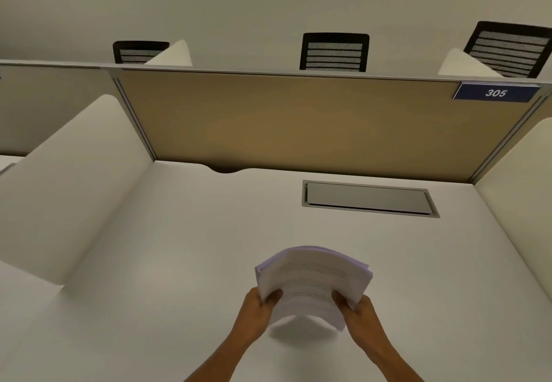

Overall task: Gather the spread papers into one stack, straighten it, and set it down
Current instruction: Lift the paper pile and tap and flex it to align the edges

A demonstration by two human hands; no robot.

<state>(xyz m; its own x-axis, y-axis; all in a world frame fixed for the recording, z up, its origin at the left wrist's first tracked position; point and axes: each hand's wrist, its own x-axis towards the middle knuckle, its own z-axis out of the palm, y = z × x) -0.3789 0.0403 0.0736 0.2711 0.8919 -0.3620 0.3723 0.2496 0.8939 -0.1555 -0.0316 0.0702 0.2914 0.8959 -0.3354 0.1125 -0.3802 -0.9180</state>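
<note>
A single stack of white printed papers [312, 280] is held above the white desk [179, 247], bowed upward in the middle, with a shadow under its near edge. My left hand [260, 307] grips the stack's near left side, thumb on top. On the near right side, my right hand [358, 311] holds it the same way. The sheets' far edges are slightly fanned and uneven. No loose sheets lie on the desk in view.
A grey metal cable hatch [369, 198] is set in the desk behind the stack. A tan partition [298, 121] with a blue "305" tag [495, 92] closes the back; white side dividers [68, 178] flank the desk. Black chairs [334, 51] stand beyond.
</note>
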